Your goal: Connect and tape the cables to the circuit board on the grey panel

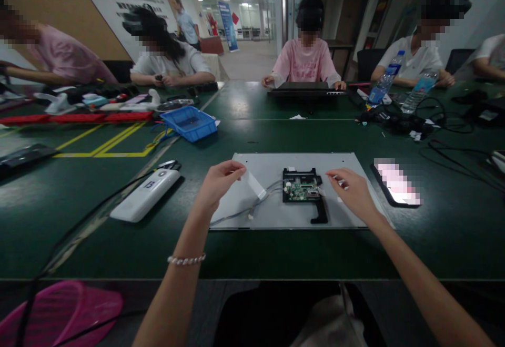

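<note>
A flat grey panel (268,215) lies before me on the green table. On it sits a green circuit board (302,189) in a black plastic frame (322,213), with thin grey wires (260,200) running off to the left. Over the panel's left part, my left hand (221,181) pinches the upper end of a white strip (255,184), which slants down towards the wires. My right hand (351,192) is just right of the board, apart from it, thumb and fingers drawn together. Whatever may be between those fingertips is too small to make out.
A white power bank (145,194) with a black cable lies left, a phone (396,183) right. Farther back are a blue tray (191,122), water bottles (386,79) and tangled cables (406,123). Several people sit across the table. A pink basket (79,305) stands below its edge.
</note>
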{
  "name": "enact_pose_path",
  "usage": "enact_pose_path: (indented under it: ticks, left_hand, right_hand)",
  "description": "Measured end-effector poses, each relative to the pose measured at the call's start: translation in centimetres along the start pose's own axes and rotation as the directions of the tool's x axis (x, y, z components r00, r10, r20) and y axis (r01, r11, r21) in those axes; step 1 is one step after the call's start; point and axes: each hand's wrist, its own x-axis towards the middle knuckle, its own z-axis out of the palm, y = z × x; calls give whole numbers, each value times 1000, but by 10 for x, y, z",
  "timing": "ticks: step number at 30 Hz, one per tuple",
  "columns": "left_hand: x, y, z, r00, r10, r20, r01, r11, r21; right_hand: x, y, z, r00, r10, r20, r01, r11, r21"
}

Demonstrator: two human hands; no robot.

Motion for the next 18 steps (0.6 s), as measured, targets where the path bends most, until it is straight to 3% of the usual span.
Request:
enact_pose_path:
  ticks: [6,10,13,18]
  left_hand:
    - [-19,-11,26,998,62,14,-64,958,278]
    - [-22,-17,39,996,91,7,-86,905,416]
    - [-24,-16,40,994,106,5,-95,872,481]
    - [-47,6,42,955,271,-123,-133,759,638]
  right_hand:
    - [-6,-54,24,977,-175,121,173,985,27]
    - [-18,-86,52,878,-347,331,364,931,9]
    - [-26,-98,71,805,-412,428,458,889,-7]
    - [-31,-100,87,783,-398,478,471,881,-38]
